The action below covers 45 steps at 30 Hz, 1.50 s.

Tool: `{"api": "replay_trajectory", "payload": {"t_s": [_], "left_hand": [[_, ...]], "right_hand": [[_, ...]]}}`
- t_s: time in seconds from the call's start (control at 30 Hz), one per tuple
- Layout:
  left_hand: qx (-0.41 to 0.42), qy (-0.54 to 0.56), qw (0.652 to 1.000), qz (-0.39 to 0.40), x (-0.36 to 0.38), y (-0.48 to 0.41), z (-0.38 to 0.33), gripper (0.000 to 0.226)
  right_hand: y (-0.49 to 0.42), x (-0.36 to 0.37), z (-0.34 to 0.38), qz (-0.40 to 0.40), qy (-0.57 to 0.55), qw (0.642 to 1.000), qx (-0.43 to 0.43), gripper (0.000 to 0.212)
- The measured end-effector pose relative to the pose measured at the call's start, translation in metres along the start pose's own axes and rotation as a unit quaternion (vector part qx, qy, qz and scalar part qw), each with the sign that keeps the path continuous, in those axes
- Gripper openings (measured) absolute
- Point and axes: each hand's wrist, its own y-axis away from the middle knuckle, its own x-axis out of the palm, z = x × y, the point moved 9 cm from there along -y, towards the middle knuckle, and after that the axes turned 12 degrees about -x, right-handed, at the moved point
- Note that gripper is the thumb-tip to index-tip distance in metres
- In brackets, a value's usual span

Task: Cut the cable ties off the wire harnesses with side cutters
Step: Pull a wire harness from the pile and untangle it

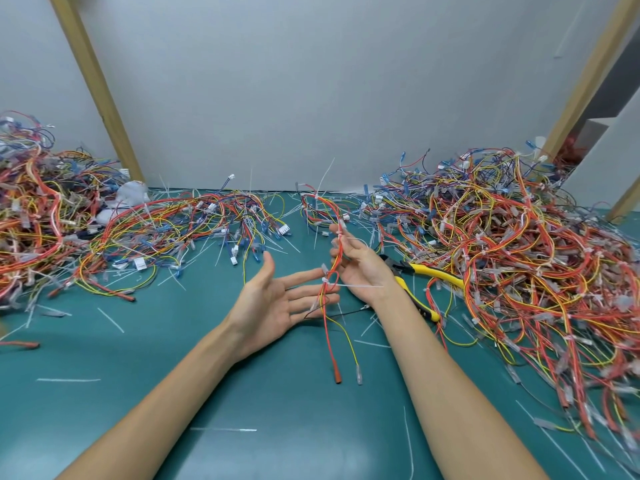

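At nine o'clock on the teal surface sprawls a tangled heap of red, yellow and blue wires. The left hand waits palm up, its grip open and empty, ready to steady the thin red-and-yellow wire harness. The right hand grips that harness upright, exposing its white plastic cable ties. At that hand's three o'clock the yellow-handled side cutters lie untouched, within easy reach.

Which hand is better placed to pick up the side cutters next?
Right, probably: the side cutters lie beside the wrist of the right hand, farther from the left hand. The right hand grips the wire harness, though, so the open left hand would take that first.
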Motion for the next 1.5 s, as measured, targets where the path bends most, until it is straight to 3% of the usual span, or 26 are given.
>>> {"api": "replay_trajectory", "payload": {"t_s": [0.57,0.77,0.87,0.97,1.07,1.27,1.4,1.5], "left_hand": [[-0.003,-0.017,1.000,-0.018,0.000,0.002,-0.002,0.082],[0.051,-0.032,0.996,-0.073,-0.011,0.003,-0.010,0.065],[0.093,-0.096,0.982,-0.133,-0.018,0.005,-0.021,0.060],[0.127,-0.195,0.948,-0.218,-0.032,0.010,-0.031,0.056],[0.126,-0.182,0.946,-0.237,-0.039,0.012,-0.032,0.055],[0.070,0.046,0.984,-0.157,-0.050,-0.005,-0.036,0.066],[0.007,0.082,0.991,-0.104,-0.040,-0.019,-0.042,0.076],[0.013,0.072,0.990,-0.118,-0.034,-0.025,-0.054,0.063]], "right_hand": [[0.001,0.001,0.001,0.004,-0.015,1.000,0.005,0.024],[0.004,0.006,0.001,0.009,-0.017,1.000,0.003,0.022],[0.006,0.011,0.000,0.029,-0.031,0.999,0.004,0.024],[0.011,0.023,0.005,0.077,-0.032,0.997,0.007,0.028],[0.016,0.041,0.020,0.143,0.002,0.990,-0.001,0.031],[0.048,0.076,0.029,0.265,0.184,0.946,-0.003,0.022],[0.081,0.090,0.011,0.346,0.305,0.887,0.012,0.015],[0.101,0.095,-0.006,0.405,0.366,0.837,0.041,0.017]]}}
